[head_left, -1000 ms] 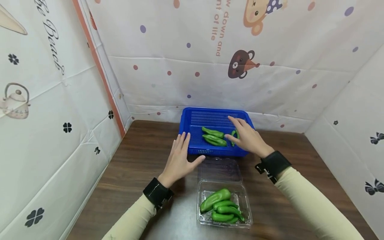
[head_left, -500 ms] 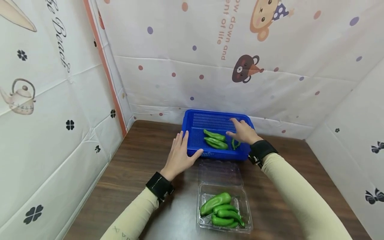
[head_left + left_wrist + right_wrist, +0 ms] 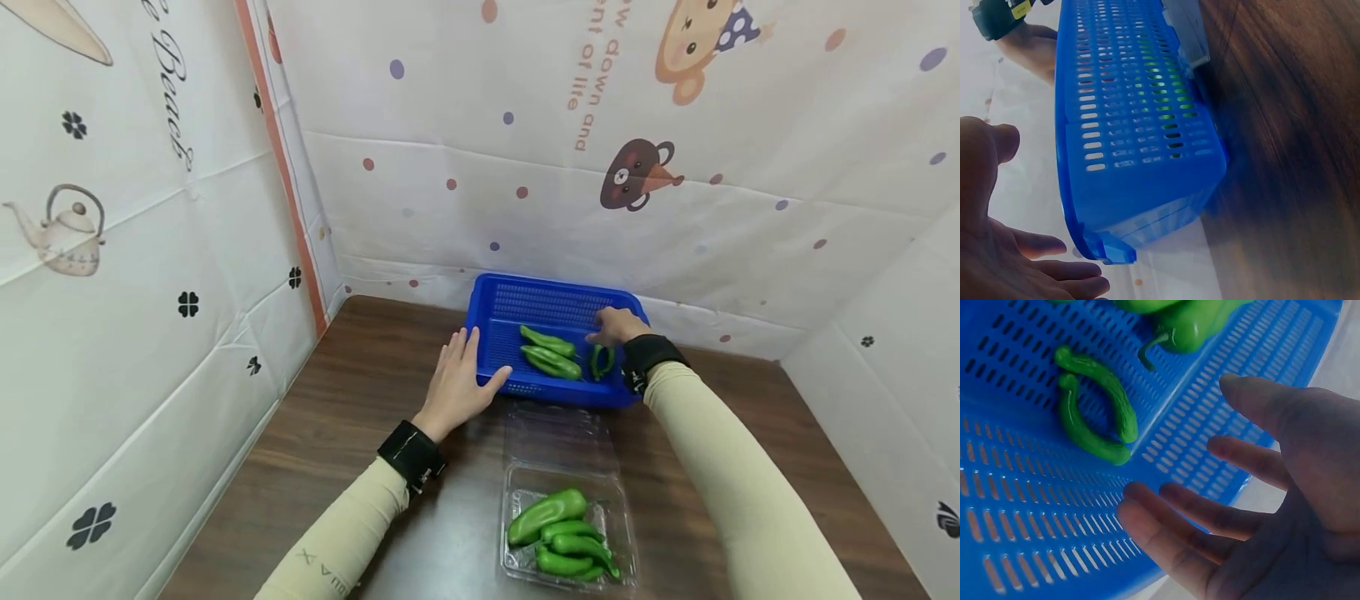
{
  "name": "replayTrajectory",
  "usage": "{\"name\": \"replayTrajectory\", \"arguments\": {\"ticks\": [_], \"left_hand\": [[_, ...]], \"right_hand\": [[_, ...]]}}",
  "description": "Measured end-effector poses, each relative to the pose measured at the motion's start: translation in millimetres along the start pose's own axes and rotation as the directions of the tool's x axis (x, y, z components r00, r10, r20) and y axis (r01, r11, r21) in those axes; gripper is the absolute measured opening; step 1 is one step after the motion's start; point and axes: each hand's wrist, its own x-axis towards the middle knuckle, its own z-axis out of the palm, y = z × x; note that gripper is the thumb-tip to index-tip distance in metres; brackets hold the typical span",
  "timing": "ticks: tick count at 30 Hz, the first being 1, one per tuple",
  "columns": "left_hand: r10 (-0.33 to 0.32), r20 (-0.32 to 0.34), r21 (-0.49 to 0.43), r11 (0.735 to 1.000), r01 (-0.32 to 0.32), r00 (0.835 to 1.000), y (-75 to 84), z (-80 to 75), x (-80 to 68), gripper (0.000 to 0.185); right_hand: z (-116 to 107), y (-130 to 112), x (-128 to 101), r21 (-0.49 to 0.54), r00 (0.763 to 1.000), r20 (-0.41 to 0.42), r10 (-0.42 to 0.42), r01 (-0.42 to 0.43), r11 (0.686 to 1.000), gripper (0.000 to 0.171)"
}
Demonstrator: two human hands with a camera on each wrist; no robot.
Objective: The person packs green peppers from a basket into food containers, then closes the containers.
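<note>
My right hand (image 3: 618,325) reaches over the right part of a blue plastic basket (image 3: 525,391), its palm empty in the right wrist view. Two thin curved green peppers (image 3: 1094,403) lie on the basket floor a little way from its fingertips (image 3: 1133,515). Two larger green peppers (image 3: 551,362) lie side by side nearer the basket's middle. My left hand (image 3: 459,387) is at the basket's front left corner, fingers spread and extended. In the left wrist view, that hand (image 3: 1004,256) appears close to the basket's end wall (image 3: 1141,194), with nothing in its grasp; contact is unclear.
In front of the basket sits a clear plastic clamshell box (image 3: 506,533) holding several green peppers (image 3: 551,514), its lid (image 3: 562,437) folded back toward the basket. Brown wood-grain tabletop (image 3: 315,433) lies underneath. Printed white sheets (image 3: 420,208) stand behind and at both sides.
My right hand has gone from above the basket down into its right side, uncovering more of the curved peppers. The left hand stays by the front left corner. The head view has shifted slightly.
</note>
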Motion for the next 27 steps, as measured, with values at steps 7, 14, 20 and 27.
{"name": "replayTrajectory", "arguments": {"ticks": [7,14,20,27], "left_hand": [[-0.01,0.014,-0.001,1.0,0.01,1.0,-5.0,1.3,0.9,0.088],[0.006,-0.004,0.026,1.0,-0.006,1.0,-6.9,3.4,1.6,0.084],[0.009,-0.017,0.051,0.999,-0.008,1.0,-7.1,6.1,2.1,0.082],[0.006,-0.028,0.067,0.998,-0.004,1.0,-10.5,5.4,3.0,0.082]], "right_hand": [[4,5,17,-0.002,0.999,0.037,0.017,-0.017,1.0,0.049],[8,10,30,0.007,0.998,0.052,0.036,-0.037,0.999,0.028],[18,12,38,0.025,0.994,0.084,0.063,-0.065,0.998,0.024],[27,11,45,0.026,0.996,0.058,0.064,-0.066,0.997,0.026]]}}
